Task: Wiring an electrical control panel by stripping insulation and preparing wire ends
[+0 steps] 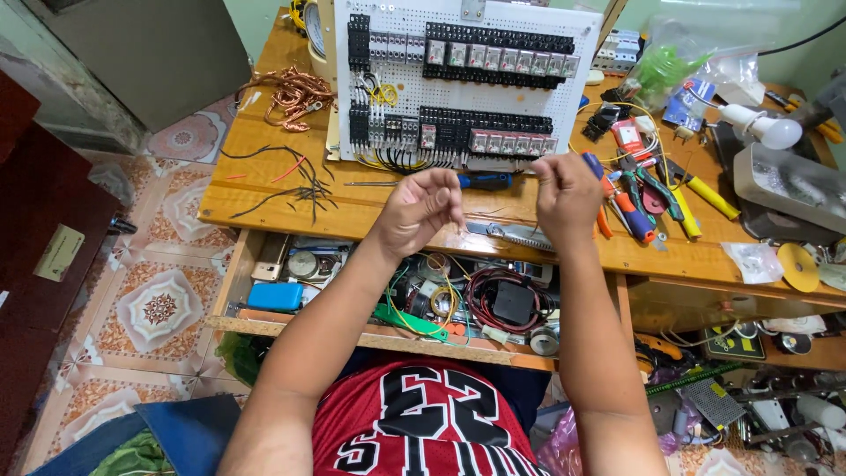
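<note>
My left hand (421, 207) and right hand (566, 189) hover above the wooden bench (264, 189) — fingers curled, pinching a thin wire (498, 214) between them, just before the white relay board (458, 79); a blue-handled screwdriver (480, 181) lies beyond.

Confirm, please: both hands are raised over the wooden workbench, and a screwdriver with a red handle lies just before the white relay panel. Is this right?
Not quite. In the head view the screwdriver before the white relay panel has a blue and black handle, not red. Both the left hand and right hand are indeed raised over the wooden workbench.
</note>
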